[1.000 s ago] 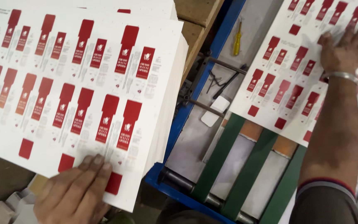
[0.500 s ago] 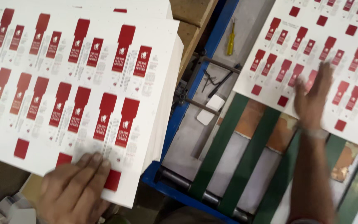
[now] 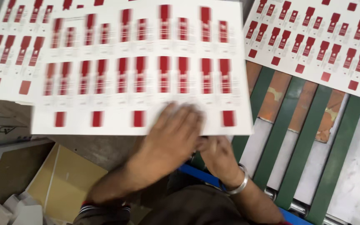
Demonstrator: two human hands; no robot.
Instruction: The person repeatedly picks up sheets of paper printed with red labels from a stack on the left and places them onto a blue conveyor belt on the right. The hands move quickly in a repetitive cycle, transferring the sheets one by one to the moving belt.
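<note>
Both your hands grip one printed sheet by its near edge.
Your left hand (image 3: 173, 133) lies on the sheet (image 3: 142, 66); your right hand (image 3: 217, 154) pinches its edge, above the green belts (image 3: 284, 121).

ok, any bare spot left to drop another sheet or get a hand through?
Bare belts show between the held sheet and the sheet on the conveyor. Floor with cardboard lies open lower left. It is crowded at the held sheet's near edge, where the left hand and right hand meet.
</note>
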